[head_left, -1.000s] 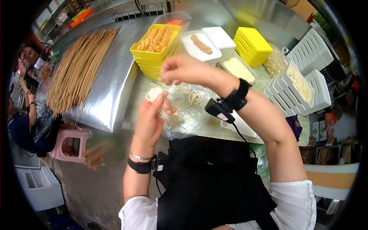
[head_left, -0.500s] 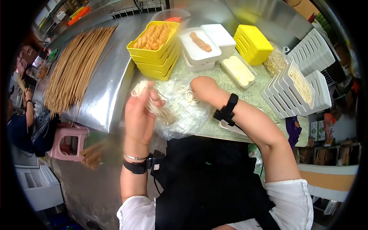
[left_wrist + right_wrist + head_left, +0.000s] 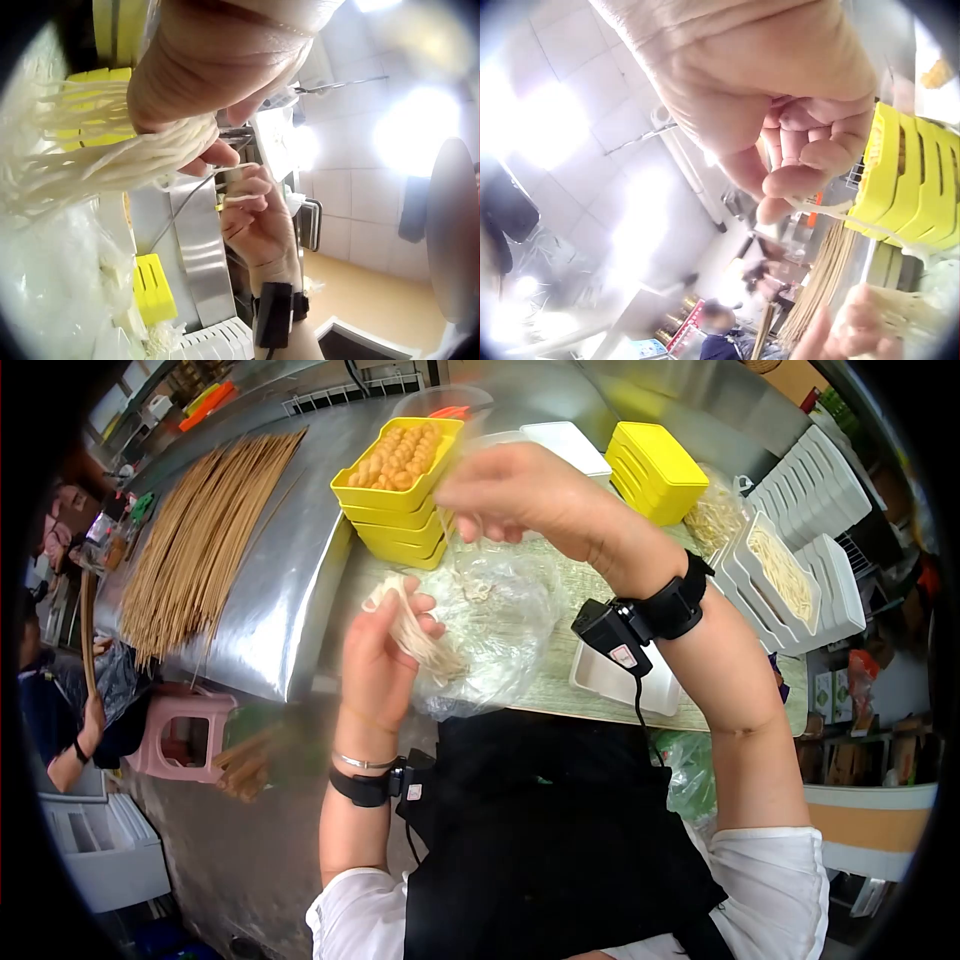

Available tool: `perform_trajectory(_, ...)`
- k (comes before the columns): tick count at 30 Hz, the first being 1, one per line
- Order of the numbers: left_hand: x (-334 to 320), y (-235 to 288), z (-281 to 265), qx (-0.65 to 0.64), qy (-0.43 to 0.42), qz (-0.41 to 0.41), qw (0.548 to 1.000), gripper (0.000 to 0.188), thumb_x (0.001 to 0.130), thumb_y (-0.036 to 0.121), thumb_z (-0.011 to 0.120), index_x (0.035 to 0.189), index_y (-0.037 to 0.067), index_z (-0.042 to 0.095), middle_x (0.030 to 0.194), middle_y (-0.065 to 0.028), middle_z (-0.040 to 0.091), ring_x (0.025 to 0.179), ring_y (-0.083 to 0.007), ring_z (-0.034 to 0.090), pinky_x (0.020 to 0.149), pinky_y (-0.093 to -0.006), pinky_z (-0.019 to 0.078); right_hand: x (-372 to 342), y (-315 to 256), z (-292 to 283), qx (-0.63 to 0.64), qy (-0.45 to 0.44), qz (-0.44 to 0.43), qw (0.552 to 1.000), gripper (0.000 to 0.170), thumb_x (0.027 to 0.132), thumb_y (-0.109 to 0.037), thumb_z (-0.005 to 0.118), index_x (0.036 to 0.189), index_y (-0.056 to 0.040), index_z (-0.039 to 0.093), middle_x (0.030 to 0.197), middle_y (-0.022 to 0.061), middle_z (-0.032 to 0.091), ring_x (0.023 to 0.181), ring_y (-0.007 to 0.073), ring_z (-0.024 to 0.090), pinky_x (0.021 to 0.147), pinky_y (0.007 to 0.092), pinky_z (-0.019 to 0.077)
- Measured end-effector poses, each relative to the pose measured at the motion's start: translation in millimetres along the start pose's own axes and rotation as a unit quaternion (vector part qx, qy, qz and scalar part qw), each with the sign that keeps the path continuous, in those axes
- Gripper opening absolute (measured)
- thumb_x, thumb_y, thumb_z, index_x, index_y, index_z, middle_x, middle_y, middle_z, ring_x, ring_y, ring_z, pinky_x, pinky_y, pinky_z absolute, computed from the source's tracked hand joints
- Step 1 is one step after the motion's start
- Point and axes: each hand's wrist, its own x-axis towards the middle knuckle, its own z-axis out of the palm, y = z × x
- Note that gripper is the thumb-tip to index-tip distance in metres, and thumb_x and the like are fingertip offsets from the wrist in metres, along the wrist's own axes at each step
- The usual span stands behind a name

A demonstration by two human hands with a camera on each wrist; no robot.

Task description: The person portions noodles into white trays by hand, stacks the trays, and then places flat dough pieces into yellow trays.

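Observation:
My left hand (image 3: 375,660) grips a bundle of white noodle-like strands (image 3: 428,650), which hangs down between thumb and fingers toward a crumpled clear plastic bag (image 3: 520,610) on the table. In the left wrist view the strands (image 3: 161,150) fan out loosely below the grip. My right hand (image 3: 535,495) is raised above and to the right, in front of the yellow trays. Its thumb and index finger pinch the end of one thin strand (image 3: 847,216), seen in the right wrist view stretching down toward the bundle in the left hand.
Stacked yellow trays (image 3: 392,525) hold orange twisted pieces (image 3: 397,457). Many long wooden skewers (image 3: 205,550) lie on the steel counter at left. Grey-white trays (image 3: 740,595) with pale strands stand at right, near a yellow stack (image 3: 660,465). A white tray (image 3: 625,678) lies near the front edge.
From low over the plastic bag half a second ago, my right hand has risen up and away, drawing out a strand. The left hand keeps its hold, shifting slightly right.

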Motion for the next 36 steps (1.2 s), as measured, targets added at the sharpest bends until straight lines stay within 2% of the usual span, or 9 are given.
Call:
perform_trajectory(3,-4,-4,5,-0.005,0.026,-0.008,1.0,0.031,0.103,0.023,0.051,0.122,-0.001,0.057,0.098,-0.0064,0.066,0.085,-0.0151,0.062,0.084,-0.0336,0.0508,-1,-20,12,0.027,-0.027,-0.047,0.998,0.018,0.09,-0.023,0.069,0.089,-0.0049,0.068,0.071,0.0009,0.067,0.057,0.0038,0.055,0.048,0.019,0.0373)
perform_trajectory(7,3,-5,-9,-0.051,0.026,0.077,0.995,0.029,0.103,0.021,0.051,0.122,0.0,0.056,0.107,-0.0074,0.064,0.091,-0.0149,0.062,0.085,-0.0325,0.0506,-9,-48,25,0.018,-0.063,-0.111,0.992,0.018,0.088,-0.021,0.072,0.088,-0.0023,0.069,0.069,0.0018,0.066,0.057,0.0046,0.055,0.048,0.0194,0.0375)
perform_trajectory(12,0,5,-2,0.025,0.06,0.12,0.991,0.035,0.103,0.021,0.051,0.13,-0.002,0.053,0.132,-0.0194,0.059,0.092,-0.0147,0.063,0.082,-0.0286,0.0531,-12,-64,37,-0.005,-0.037,-0.13,0.991,0.019,0.086,-0.02,0.073,0.085,-0.0014,0.069,0.069,0.002,0.065,0.06,0.0057,0.057,0.049,0.0198,0.039)
perform_trajectory(15,-7,4,-2,0.052,-0.02,0.069,0.996,0.036,0.103,0.023,0.051,0.129,-0.002,0.054,0.125,-0.0189,0.063,0.088,-0.0153,0.064,0.081,-0.0284,0.0529,-5,-57,38,-0.001,-0.014,-0.128,0.992,0.019,0.086,-0.02,0.073,0.085,-0.0018,0.069,0.069,0.002,0.065,0.06,0.0062,0.058,0.049,0.02,0.0395)
perform_trajectory(16,-10,4,9,0.069,0.012,0.061,0.996,0.03,0.1,0.021,0.054,0.121,-0.001,0.059,0.109,-0.0169,0.07,0.082,-0.0141,0.061,0.079,-0.027,0.0493,-2,-53,35,0.011,-0.001,-0.128,0.992,0.019,0.086,-0.02,0.073,0.085,-0.002,0.069,0.068,0.0018,0.064,0.06,0.0062,0.058,0.049,0.0201,0.0392)
perform_trajectory(19,-12,-2,-2,0.089,0.012,0.045,0.995,0.03,0.1,0.021,0.055,0.12,0.0,0.059,0.11,-0.0168,0.07,0.083,-0.0145,0.062,0.079,-0.0274,0.0495,13,-36,23,0.032,0.039,-0.121,0.991,0.019,0.087,-0.021,0.073,0.084,-0.0027,0.069,0.067,0.0012,0.064,0.058,0.006,0.056,0.048,0.0205,0.0383)
perform_trajectory(24,-15,-1,4,0.07,0.008,0.041,0.997,0.024,0.088,0.004,0.07,0.111,0.005,0.064,0.092,-0.0066,0.068,0.087,-0.0157,0.064,0.082,-0.0294,0.0497,13,-10,5,0.003,0.07,-0.066,0.995,0.024,0.089,-0.029,0.07,0.09,-0.0058,0.069,0.069,-0.0035,0.058,0.057,0.004,0.047,0.051,0.0204,0.0332)
perform_trajectory(31,-13,-5,-2,0.081,0.019,0.035,0.996,0.017,0.094,0.009,0.063,0.111,0.004,0.062,0.094,-0.006,0.066,0.087,-0.0172,0.063,0.081,-0.0303,0.0512,0,0,-13,0.096,0.138,-0.062,0.984,0.019,0.089,-0.028,0.07,0.096,-0.0095,0.069,0.068,-0.0065,0.053,0.053,0.0011,0.037,0.05,0.0187,0.0262)
perform_trajectory(36,-11,0,-5,0.063,0.027,-0.001,0.998,0.021,0.095,0.011,0.061,0.114,0.002,0.062,0.089,-0.0033,0.062,0.079,-0.015,0.06,0.077,-0.0304,0.0513,-8,9,-18,0.101,0.139,-0.064,0.983,0.018,0.09,-0.027,0.069,0.094,-0.0087,0.068,0.067,-0.0058,0.055,0.054,0.0023,0.041,0.05,0.0193,0.0297)
